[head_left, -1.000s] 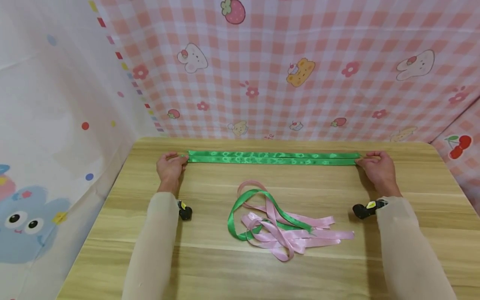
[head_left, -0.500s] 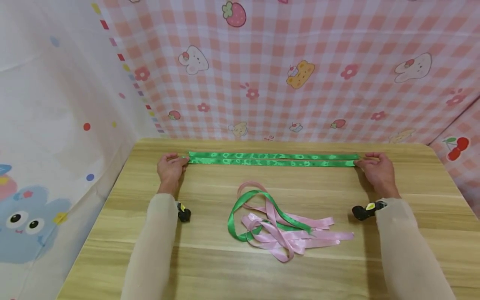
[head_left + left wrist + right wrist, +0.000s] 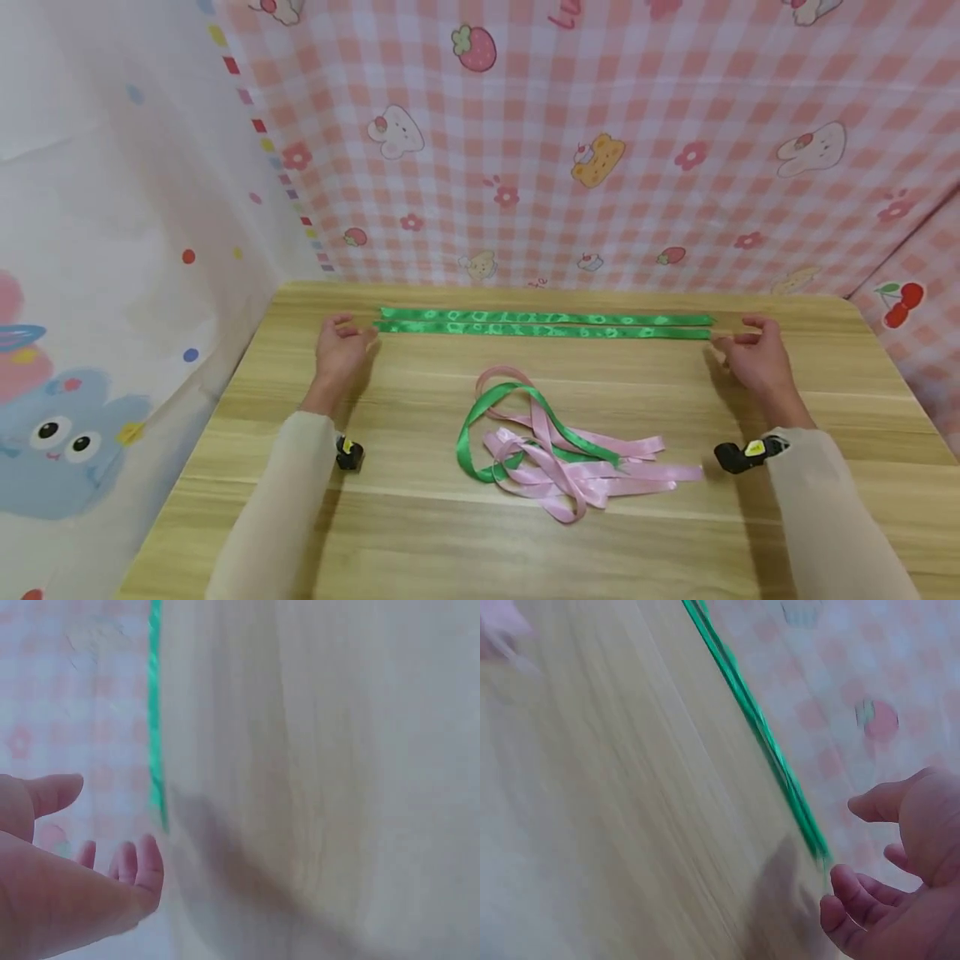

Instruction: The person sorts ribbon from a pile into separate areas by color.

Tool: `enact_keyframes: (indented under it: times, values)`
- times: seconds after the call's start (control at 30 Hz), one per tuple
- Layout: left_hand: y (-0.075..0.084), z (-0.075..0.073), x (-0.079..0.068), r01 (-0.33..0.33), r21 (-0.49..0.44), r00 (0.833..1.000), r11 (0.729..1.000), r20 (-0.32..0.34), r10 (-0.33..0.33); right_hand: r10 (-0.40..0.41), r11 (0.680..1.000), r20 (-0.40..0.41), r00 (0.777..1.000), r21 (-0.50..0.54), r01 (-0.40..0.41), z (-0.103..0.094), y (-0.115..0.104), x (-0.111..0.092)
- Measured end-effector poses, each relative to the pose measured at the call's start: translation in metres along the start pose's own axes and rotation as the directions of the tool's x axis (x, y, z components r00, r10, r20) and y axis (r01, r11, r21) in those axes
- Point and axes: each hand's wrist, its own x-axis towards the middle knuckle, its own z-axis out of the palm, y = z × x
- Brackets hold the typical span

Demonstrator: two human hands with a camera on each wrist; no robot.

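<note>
Two shiny green ribbons lie stretched out side by side near the table's back edge, the far ribbon (image 3: 543, 317) and the near ribbon (image 3: 543, 331), with a thin gap between them. At their left end is my left hand (image 3: 341, 358), thumb and fingers spread apart around nothing. My right hand (image 3: 759, 360) hovers by the right end in the same way. Both wrist views show thumb and fingertips parted, just off the ribbon ends (image 3: 156, 750) (image 3: 780, 769). Closer to me, pink ribbons (image 3: 566, 479) lie loosely tangled with a looped green ribbon (image 3: 465, 437).
The wooden table (image 3: 420, 542) backs onto a pink checked cloth (image 3: 540, 108) with cartoon prints. A white printed cloth (image 3: 135, 250) hangs at the left. Each wrist carries a small black camera (image 3: 349, 454).
Both hands have let go of the green ribbon ends and drawn slightly back and outward. The two ribbons have come a little apart. The head view has tilted up slightly.
</note>
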Motion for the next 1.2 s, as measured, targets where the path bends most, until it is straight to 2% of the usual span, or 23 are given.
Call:
enact_keyframes:
  times: [0.13,0.23,0.3,0.43,0.5,0.57,0.67,0.73,0.93,1.07,1.2]
  values:
    - [0.005,0.002,-0.023,-0.077,0.013,0.988,0.997,0.132,0.075,-0.096,0.995,0.039,0.995,-0.002,0.096,0.015,-0.014,-0.013]
    - [0.005,0.010,-0.044,-0.117,0.002,0.966,0.993,0.231,0.113,-0.185,0.981,0.084,0.979,-0.039,0.188,0.034,-0.032,-0.025]
    - [0.004,0.016,-0.060,-0.128,0.003,0.947,0.992,0.297,0.121,-0.250,0.963,0.136,0.959,-0.068,0.261,0.051,-0.046,-0.034]
    - [0.000,0.031,-0.086,-0.149,0.012,0.906,0.989,0.402,0.132,-0.380,0.908,0.260,0.888,-0.077,0.411,0.091,-0.073,-0.051]
    - [-0.002,0.039,-0.097,-0.155,0.028,0.887,0.988,0.444,0.126,-0.428,0.882,0.335,0.839,-0.046,0.469,0.112,-0.086,-0.060]
    - [-0.006,0.048,-0.106,-0.156,0.041,0.869,0.987,0.480,0.117,-0.449,0.870,0.404,0.797,-0.003,0.492,0.131,-0.097,-0.069]
    - [-0.011,0.058,-0.117,-0.155,0.054,0.844,0.986,0.526,0.104,-0.469,0.859,0.465,0.751,0.041,0.511,0.154,-0.108,-0.079]
    - [-0.013,0.062,-0.122,-0.154,0.056,0.835,0.987,0.541,0.100,-0.478,0.858,0.464,0.746,0.062,0.511,0.165,-0.111,-0.083]
    - [-0.016,0.070,-0.128,-0.177,0.100,0.845,0.979,0.525,0.099,-0.423,0.891,0.454,0.784,0.051,0.451,0.184,-0.110,-0.085]
    - [-0.015,0.071,-0.129,-0.213,0.131,0.844,0.968,0.523,0.115,-0.426,0.880,0.426,0.798,-0.009,0.475,0.183,-0.107,-0.085]
    - [-0.012,0.072,-0.130,-0.223,0.121,0.832,0.967,0.541,0.124,-0.425,0.887,0.407,0.808,0.008,0.462,0.175,-0.106,-0.087]
